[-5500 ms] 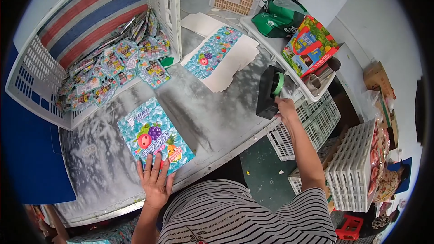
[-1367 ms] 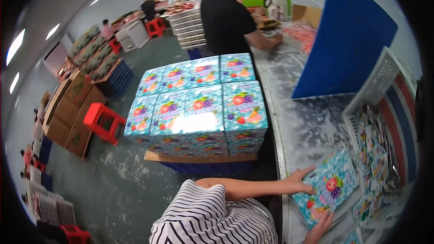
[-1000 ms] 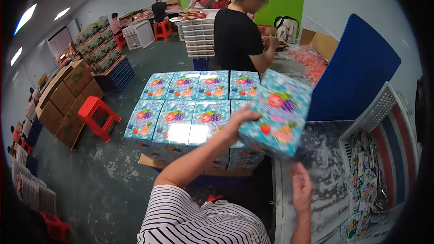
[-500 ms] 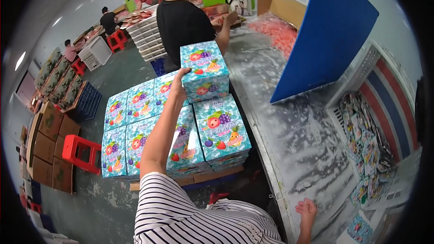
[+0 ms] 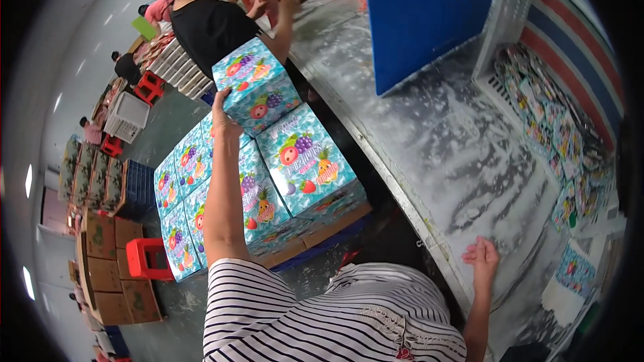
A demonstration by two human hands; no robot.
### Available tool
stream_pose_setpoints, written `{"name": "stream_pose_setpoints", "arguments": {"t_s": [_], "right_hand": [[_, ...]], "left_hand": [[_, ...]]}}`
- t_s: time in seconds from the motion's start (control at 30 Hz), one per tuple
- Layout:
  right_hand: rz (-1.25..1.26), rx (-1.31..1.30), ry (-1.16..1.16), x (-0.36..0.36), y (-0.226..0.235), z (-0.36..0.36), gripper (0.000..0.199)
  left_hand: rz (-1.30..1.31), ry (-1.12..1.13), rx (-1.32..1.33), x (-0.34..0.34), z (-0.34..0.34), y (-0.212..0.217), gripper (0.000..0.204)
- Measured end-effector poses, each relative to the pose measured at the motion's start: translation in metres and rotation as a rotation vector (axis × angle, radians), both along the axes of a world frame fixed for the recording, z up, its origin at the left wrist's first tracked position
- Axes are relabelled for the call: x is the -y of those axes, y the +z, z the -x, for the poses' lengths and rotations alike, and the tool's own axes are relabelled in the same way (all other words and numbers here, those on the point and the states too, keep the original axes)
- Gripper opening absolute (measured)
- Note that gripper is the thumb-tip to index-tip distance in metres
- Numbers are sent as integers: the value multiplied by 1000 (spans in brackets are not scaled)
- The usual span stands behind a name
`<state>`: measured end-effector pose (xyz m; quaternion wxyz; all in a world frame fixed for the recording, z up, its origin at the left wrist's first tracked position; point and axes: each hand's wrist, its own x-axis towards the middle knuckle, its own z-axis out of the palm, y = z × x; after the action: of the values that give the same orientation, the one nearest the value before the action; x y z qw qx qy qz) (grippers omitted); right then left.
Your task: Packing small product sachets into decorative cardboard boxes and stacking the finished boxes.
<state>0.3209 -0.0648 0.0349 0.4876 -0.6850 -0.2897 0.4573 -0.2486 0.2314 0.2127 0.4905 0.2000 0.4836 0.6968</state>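
My left hand (image 5: 227,119) grips the near left edge of a turquoise fruit-printed box (image 5: 260,108), thumb on its upper edge. That box stands higher than the boxes around it, at the far right of the stack; whether it rests on a box beneath is hidden. Several matching boxes (image 5: 305,157) stand in close rows on a cardboard-topped base (image 5: 290,253). My right hand (image 5: 481,255) hovers over the grey worktable (image 5: 429,141), palm partly up, fingers loosely curled and somewhat apart, holding nothing visible.
A blue board (image 5: 429,20) stands on the table. Right of it, a white crate (image 5: 500,84) holds colourful packets (image 5: 547,121). A co-worker in black (image 5: 211,30) works beyond the stack. A red stool (image 5: 147,259) and brown cartons (image 5: 111,261) stand at left.
My view has turned and tilted, so the scene sits further left. My left hand keeps its grip on the box. My right hand's fingers have loosened a little.
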Motion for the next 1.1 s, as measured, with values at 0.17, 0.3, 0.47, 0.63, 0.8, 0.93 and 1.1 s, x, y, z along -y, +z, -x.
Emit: {"name": "stream_pose_setpoints", "arguments": {"t_s": [0.17,0.3,0.47,0.63,0.8,0.93,1.1], "right_hand": [[-76,-4,12,-2,1,0,31],[-121,-43,-19,-2,0,1,30],[-200,-95,11,-2,6,3,28],[-248,-177,26,8,6,-6,28],[-169,-1,-129,45,12,-50,27],[-246,323,-145,86,-20,-98,24],[-321,185,-322,90,-27,-108,24]], "left_hand": [[502,164,-456,-9,45,8,57],[69,87,-1009,16,62,22,46],[-44,60,-1120,35,-58,73,55],[-427,-8,-1794,63,-193,54,39],[-512,-387,-1842,138,-328,-61,57],[-405,-706,-1681,191,-386,-154,58],[-313,-661,-1833,206,-412,-175,59]]}}
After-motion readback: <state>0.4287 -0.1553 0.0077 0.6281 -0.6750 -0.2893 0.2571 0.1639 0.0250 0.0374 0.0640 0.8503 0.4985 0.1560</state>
